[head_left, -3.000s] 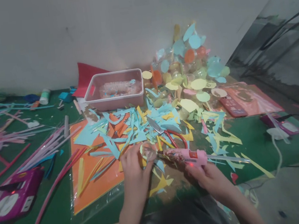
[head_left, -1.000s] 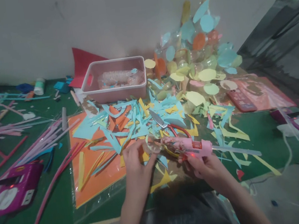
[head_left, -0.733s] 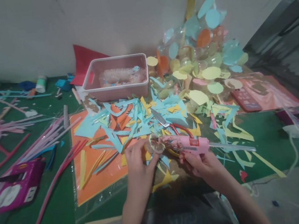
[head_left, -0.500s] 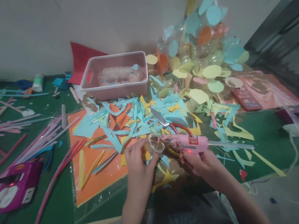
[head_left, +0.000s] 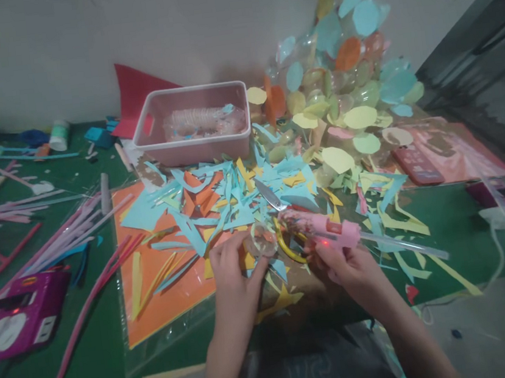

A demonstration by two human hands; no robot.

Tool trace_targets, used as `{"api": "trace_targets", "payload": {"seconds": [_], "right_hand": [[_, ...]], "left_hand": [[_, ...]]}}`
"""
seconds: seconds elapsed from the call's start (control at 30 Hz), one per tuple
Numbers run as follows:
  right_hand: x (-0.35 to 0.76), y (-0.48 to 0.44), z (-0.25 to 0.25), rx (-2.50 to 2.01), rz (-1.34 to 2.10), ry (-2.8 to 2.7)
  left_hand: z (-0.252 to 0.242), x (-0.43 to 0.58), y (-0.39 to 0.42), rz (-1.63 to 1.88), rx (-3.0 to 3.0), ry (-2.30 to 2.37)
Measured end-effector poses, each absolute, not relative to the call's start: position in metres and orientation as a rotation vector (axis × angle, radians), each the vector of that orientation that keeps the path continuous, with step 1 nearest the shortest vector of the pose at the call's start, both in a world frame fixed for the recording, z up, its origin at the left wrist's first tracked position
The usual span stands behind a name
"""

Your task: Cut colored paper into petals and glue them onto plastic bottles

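Observation:
Between the thumb and fingers of my left hand (head_left: 232, 271) is a small clear plastic cup (head_left: 262, 240), its round opening turned upward. My right hand (head_left: 347, 263) grips a pink hot glue gun (head_left: 331, 228) by its handle; a small red light glows on it. A clear glue stick (head_left: 406, 243) sticks out of its back end. The gun's nozzle points left and stands a little apart from the cup. Scissors (head_left: 269, 196) with red and yellow handles lie partly beneath the gun, among blue and yellow paper scraps (head_left: 237, 194).
A pink plastic bin (head_left: 202, 151) holding a stack of cups stands at the back. Right of it rises a pile of clear cups with coloured paper discs (head_left: 361, 117). A phone (head_left: 418, 165) lies farther right. Pipe cleaners (head_left: 67, 236) and a purple box (head_left: 24, 315) are at left.
My right hand has drawn the glue gun to the right and slightly down, so its nozzle has left the cup's rim. My left hand stays in place with the cup.

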State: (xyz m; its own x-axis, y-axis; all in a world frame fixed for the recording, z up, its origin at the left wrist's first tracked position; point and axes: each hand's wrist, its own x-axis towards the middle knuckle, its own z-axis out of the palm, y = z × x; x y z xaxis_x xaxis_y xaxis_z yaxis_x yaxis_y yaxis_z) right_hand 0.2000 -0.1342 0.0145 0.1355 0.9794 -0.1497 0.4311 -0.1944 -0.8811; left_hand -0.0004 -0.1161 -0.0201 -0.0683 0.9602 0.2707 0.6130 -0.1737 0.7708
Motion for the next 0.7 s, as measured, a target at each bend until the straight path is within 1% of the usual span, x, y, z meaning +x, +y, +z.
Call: {"api": "trace_targets", "payload": {"seconds": [0.1, 0.23, 0.33, 0.47, 0.53, 0.6, 0.7], "right_hand": [[0.222, -0.139, 0.018, -1.961, 0.670, -1.472], [0.258, -0.153, 0.017, -2.101, 0.467, -1.441], [0.276, -0.160, 0.003, -2.189, 0.288, -1.453], [0.286, -0.161, -0.021, -2.284, -0.168, -1.689], [0.283, -0.164, -0.023, -2.307, -0.340, -1.851], [0.275, -0.169, -0.014, -2.291, -0.426, -1.991], [0.250, -0.172, 0.007, -2.169, -0.398, -1.985]], "left_hand": [[-0.020, -0.001, -0.117, 1.119, 1.740, 1.712], [-0.022, -0.002, -0.117, 1.120, 1.687, 1.742], [-0.023, -0.002, -0.117, 1.121, 1.668, 1.760], [-0.024, -0.002, -0.116, 1.145, 1.642, 1.781], [-0.024, -0.002, -0.116, 1.149, 1.644, 1.788], [-0.022, -0.002, -0.116, 1.145, 1.662, 1.793], [-0.020, -0.001, -0.118, 1.157, 1.709, 1.804]]}}
